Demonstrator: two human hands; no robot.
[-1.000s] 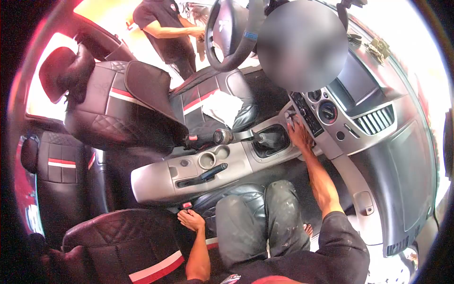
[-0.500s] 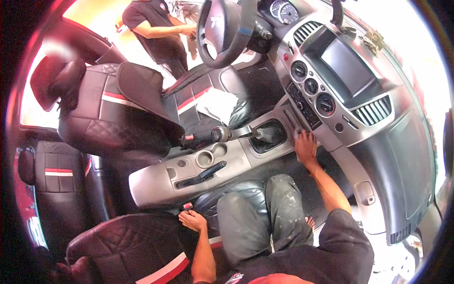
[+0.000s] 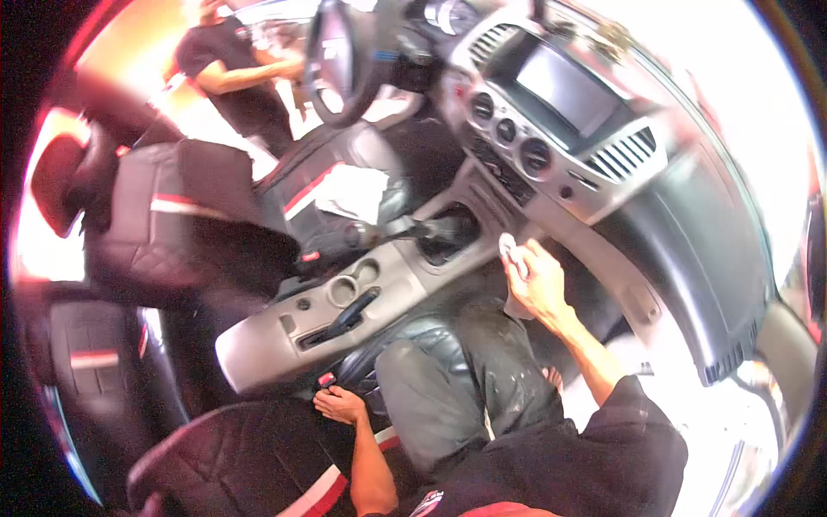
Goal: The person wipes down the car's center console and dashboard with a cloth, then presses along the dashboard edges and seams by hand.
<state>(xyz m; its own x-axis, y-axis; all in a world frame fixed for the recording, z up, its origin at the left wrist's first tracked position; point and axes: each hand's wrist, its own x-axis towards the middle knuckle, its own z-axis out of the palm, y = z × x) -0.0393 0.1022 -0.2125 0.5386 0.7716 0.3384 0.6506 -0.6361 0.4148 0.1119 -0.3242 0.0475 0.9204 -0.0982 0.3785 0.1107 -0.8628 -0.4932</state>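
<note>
My right hand [image 3: 538, 280] is raised just beside the grey centre console [image 3: 250, 345], below the dashboard controls. Its fingers are closed on a whitish, crumpled cloth [image 3: 506, 245], mostly hidden by the hand. Ahead of it is the gear lever [image 3: 366, 233] with its dark boot. My left hand [image 3: 340, 405] rests on the black seat, fingers stretched out and holding nothing, close beside a red seat belt buckle [image 3: 326, 379]. Between the two hands are my knees in stained dark trousers [image 3: 426, 396].
A white cloth [image 3: 353, 191] lies on the far front seat, before the steering wheel [image 3: 340, 65]. Outside the far door stands a person [image 3: 228, 73] in a dark shirt. A handbrake lever [image 3: 353, 312] and cup holders [image 3: 343, 290] are on the console. The dashboard [image 3: 689, 250] spans the right.
My right hand has lifted off the console side and turned, with the whitish cloth now showing in it. My left hand stays by the buckle. The whole view has shifted.
</note>
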